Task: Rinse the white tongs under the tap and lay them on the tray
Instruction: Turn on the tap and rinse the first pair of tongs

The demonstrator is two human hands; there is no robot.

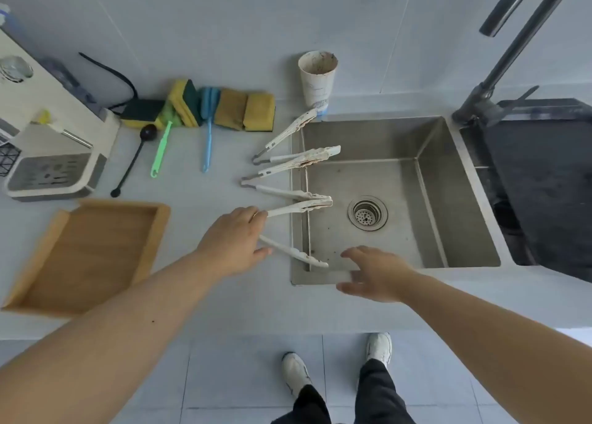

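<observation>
White plastic tongs (298,206), nearest of 3 prs, lie splayed across the L rim of the stainless steel sink (368,138). Their brown-stained tips are over the basin and the hinge end is on the pale grey counter (208,295). Only writing: faint print on the stained white paper cup (317,80) by the wall, too blurred to read. Left hand (234,241), arm outstretched & palm down, holds the hinge end w/ forefinger & thumb outside the two arms. Right hand (374,274) hovers palm down over the sink's near corner, fingers spread, holding nothing. Light wooden tray (96,253) sits on the counter to the L, apart from the tongs. Dark grey tap (512,55) rises far R.
</observation>
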